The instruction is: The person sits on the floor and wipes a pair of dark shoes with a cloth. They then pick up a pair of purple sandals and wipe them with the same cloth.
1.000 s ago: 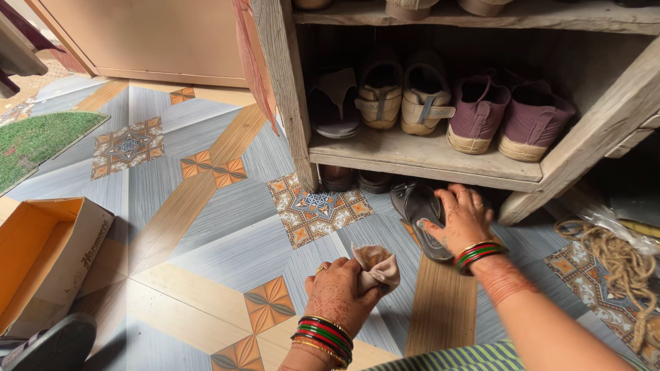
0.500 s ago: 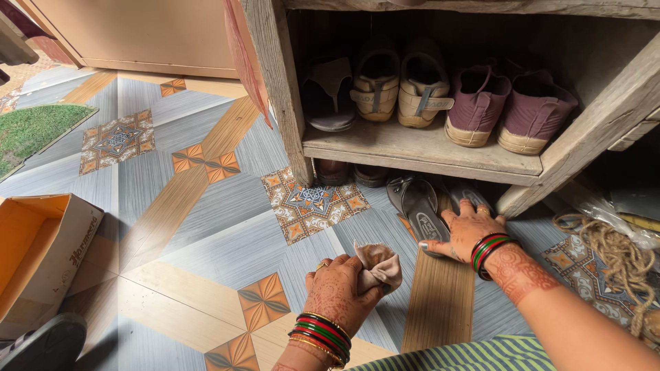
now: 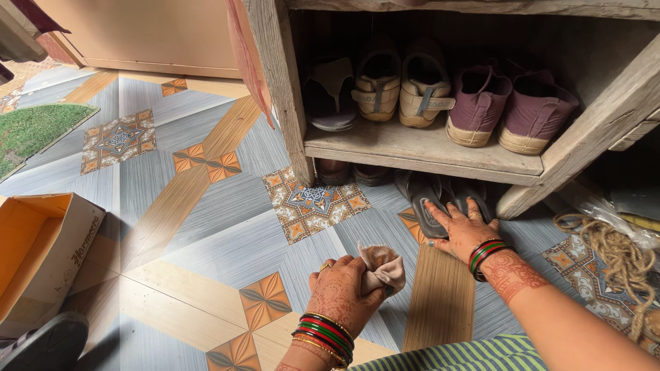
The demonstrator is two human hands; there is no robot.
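The right hand [image 3: 462,230] lies flat on 2 dark sandals [image 3: 440,199] under the wooden shoe rack [image 3: 419,148]; the left hand [image 3: 340,292] grips a crumpled beige cloth [image 3: 382,266].

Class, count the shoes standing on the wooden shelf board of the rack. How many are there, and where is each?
5: a dark flat sandal at the left, two beige strapped shoes mid-shelf, two maroon slip-on shoes at the right. More may hide behind.

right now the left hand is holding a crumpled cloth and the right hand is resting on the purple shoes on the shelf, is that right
Not quite. The left hand does hold the crumpled cloth, but the right hand rests on the dark sandals on the floor under the wooden shelf, not on the purple shoes. The head view shows this.
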